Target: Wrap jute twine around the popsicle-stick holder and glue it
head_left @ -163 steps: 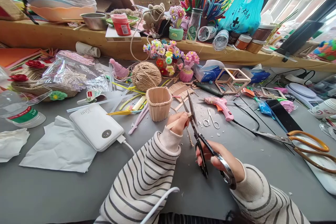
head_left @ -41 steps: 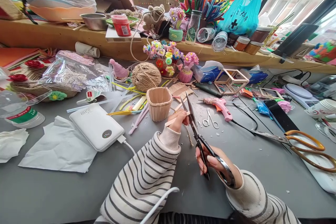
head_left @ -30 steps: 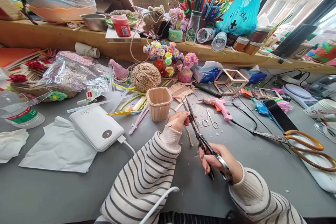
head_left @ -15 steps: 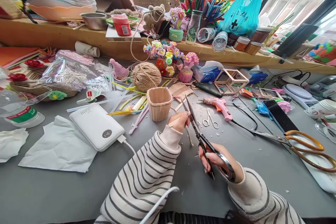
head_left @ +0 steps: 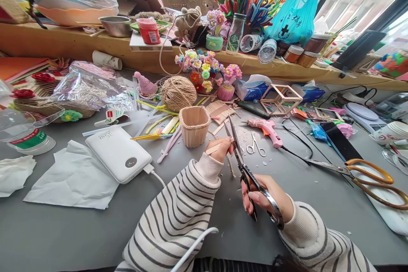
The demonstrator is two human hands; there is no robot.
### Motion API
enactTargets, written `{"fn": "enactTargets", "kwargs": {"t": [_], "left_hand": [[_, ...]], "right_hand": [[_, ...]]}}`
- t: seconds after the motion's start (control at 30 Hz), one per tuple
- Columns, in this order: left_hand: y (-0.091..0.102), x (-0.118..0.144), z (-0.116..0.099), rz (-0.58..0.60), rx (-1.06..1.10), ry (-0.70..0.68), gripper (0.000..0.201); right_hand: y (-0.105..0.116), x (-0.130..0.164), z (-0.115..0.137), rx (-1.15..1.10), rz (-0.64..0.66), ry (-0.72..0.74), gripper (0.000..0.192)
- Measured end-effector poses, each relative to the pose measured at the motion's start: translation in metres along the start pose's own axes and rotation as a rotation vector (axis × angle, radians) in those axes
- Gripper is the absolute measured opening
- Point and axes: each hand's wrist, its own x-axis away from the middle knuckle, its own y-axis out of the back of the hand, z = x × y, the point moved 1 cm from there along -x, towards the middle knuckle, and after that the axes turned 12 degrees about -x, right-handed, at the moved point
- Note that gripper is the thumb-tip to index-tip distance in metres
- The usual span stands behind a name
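In the head view my left hand (head_left: 219,148) is closed on a thin wooden craft stick (head_left: 214,148), its flat end showing behind the fingers. My right hand (head_left: 263,193) grips the handles of black and silver scissors (head_left: 239,155). Their blades stand apart and point away from me, close beside my left fingertips; whether they touch the stick is hidden. Just beyond my left hand stands a small wooden-stick basket (head_left: 194,129) with a twine-wrapped rim. A short twine end (head_left: 231,166) hangs or lies below the left fingers.
A pink glue gun (head_left: 267,129) and small white scissors (head_left: 256,146) lie beyond the right hand. Larger orange-handled scissors (head_left: 353,174) rest at right. At left are a white power bank (head_left: 117,153) and paper (head_left: 73,178). A twine ball (head_left: 178,93) sits behind the basket.
The scissor handles have spread slightly in my right hand, and the blades are a little wider apart. My left hand keeps the stick in nearly the same place.
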Motion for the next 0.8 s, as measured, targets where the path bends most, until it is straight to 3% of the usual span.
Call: {"fn": "enactTargets", "kwargs": {"t": [0.47, 0.8], "left_hand": [[-0.002, -0.0025, 0.0039, 0.026, 0.009, 0.012, 0.04], [-0.0021, -0.004, 0.0055, 0.026, 0.0, 0.005, 0.038]], "right_hand": [[0.0027, -0.0084, 0.0101, -0.031, 0.059, -0.062, 0.052], [0.0043, -0.0094, 0.0057, -0.076, 0.011, -0.112, 0.049]]}}
